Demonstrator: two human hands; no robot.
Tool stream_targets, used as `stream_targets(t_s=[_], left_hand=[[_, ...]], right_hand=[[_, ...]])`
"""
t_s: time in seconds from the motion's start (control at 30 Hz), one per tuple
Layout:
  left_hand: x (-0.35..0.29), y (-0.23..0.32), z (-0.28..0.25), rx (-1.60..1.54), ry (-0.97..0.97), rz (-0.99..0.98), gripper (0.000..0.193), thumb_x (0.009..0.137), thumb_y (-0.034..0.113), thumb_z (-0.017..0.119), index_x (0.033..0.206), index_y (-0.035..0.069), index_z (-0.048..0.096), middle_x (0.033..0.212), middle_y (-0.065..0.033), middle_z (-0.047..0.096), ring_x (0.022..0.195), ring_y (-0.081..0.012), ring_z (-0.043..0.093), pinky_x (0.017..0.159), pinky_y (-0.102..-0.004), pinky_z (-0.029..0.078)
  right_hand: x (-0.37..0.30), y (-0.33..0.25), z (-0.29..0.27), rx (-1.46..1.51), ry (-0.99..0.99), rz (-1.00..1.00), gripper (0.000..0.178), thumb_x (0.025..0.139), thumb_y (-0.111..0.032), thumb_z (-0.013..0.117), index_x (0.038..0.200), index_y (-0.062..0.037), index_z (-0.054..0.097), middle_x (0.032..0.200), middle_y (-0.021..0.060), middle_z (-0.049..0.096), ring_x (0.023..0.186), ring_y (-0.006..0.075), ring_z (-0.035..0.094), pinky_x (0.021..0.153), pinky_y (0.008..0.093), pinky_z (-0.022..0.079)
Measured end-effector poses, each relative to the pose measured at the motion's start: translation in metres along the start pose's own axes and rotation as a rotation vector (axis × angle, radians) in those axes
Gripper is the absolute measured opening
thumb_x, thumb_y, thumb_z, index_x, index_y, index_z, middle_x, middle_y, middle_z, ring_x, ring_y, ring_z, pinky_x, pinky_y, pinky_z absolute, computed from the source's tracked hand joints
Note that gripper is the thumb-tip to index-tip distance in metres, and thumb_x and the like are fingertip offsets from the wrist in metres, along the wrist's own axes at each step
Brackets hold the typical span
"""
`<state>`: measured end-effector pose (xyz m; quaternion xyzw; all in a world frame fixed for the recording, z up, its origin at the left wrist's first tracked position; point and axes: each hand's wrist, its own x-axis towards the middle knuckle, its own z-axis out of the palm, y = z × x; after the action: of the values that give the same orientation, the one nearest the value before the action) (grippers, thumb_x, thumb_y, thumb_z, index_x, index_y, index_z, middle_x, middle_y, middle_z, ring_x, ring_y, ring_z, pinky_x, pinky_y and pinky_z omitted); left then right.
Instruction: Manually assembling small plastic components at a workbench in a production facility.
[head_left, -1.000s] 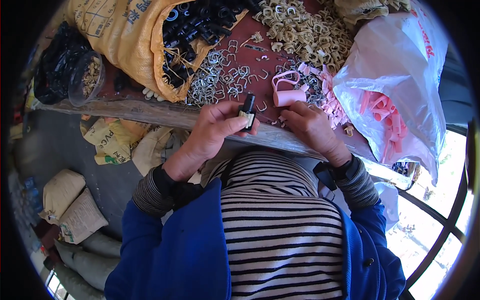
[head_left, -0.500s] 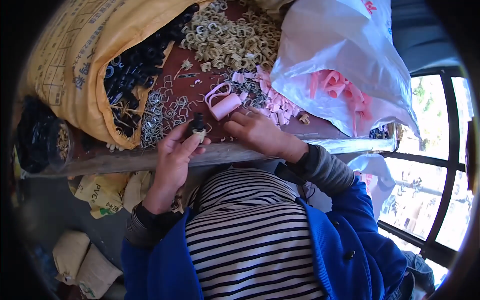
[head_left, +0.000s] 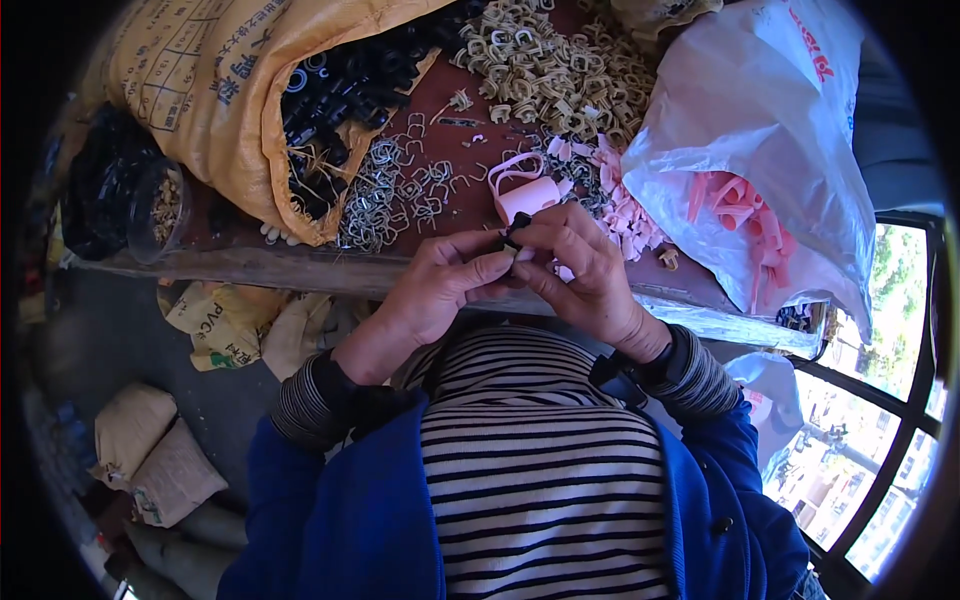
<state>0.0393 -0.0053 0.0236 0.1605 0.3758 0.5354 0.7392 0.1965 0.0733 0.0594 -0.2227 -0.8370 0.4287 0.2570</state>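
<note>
Over the table's front edge my two hands meet, fingertips nearly touching. My left hand pinches a small black plastic fitting, whose dark top sticks up between the fingers; the lower part is mostly hidden. Closed at the same spot, my right hand has thumb and fingers against the fitting. A tiny pale pinkish piece shows between the fingertips, too small to name. Just behind the right hand lies a pink cylinder with a strap loop, partly covered by it.
An orange woven sack spills black fittings at left, beside metal clips. Beige clips are heaped at the back. Pink pieces lie near a white plastic bag at right. A clear tub stands far left.
My right hand has left the pink pieces and come to the fitting in my left hand. Both hands are now together. The whole view has shifted, with the table's things further right.
</note>
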Motion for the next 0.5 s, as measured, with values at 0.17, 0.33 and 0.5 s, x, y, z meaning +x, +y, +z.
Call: stream_targets(t_s=[0.17,0.33,0.5], left_hand=[[0.002,-0.005,-0.007,-0.074,-0.097,-0.080,0.028,0.082,0.017,0.053,0.106,0.001,0.051,0.091,-0.0061,0.058,0.080,-0.0141,0.058,0.068,-0.0230,0.048],[-0.004,-0.003,0.002,-0.105,-0.135,-0.108,0.025,0.084,0.018,0.051,0.103,0.002,0.053,0.086,-0.0048,0.059,0.075,-0.0133,0.059,0.063,-0.0197,0.047],[-0.008,0.001,0.000,-0.032,-0.063,-0.073,0.025,0.084,0.020,0.050,0.101,0.002,0.053,0.083,-0.0044,0.058,0.070,-0.0120,0.058,0.061,-0.0187,0.047]], right_hand=[[0.000,0.005,0.005,0.054,0.077,0.048,0.029,0.067,-0.006,0.067,0.094,-0.0020,0.056,0.086,0.0079,0.048,0.076,0.0168,0.051,0.062,0.0271,0.044],[-0.005,0.011,0.005,-0.166,0.033,-0.170,0.035,0.065,-0.009,0.069,0.096,-0.0028,0.056,0.085,0.0080,0.048,0.074,0.0176,0.051,0.059,0.0271,0.043],[-0.005,0.014,0.006,-0.162,0.060,-0.213,0.033,0.065,-0.010,0.067,0.096,-0.0050,0.056,0.086,0.0079,0.047,0.074,0.0194,0.050,0.061,0.0289,0.042]])
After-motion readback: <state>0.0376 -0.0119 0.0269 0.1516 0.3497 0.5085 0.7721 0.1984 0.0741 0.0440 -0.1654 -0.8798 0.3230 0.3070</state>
